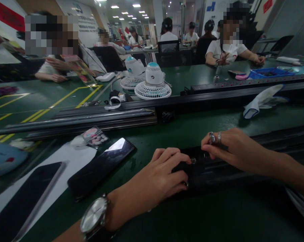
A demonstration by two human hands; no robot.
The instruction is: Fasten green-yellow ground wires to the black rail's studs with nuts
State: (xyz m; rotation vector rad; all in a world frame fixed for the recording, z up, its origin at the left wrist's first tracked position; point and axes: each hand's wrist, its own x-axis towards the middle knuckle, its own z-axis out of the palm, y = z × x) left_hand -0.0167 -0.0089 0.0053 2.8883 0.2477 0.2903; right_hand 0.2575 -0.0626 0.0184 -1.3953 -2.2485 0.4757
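A long black strip [217,176], perhaps a wrapped rail, lies across the green table in front of me and runs off to the right. My left hand [164,173], with a watch [94,216] on the wrist, curls its fingers over the strip's near left end. Close to its index fingertip sits a small round metal piece [193,161]. Just right of that, my right hand [233,148] is closed in a pinch low over the strip, rings on its fingers. What its fingertips hold, if anything, is too small and dark to make out.
Two phones [101,169] and white paper [83,156] lie at left. Beyond them are black rails [91,122], two white fans [153,84] and a white glove [262,101]. A blue tray [272,73] stands at back right. Several people sit across the table.
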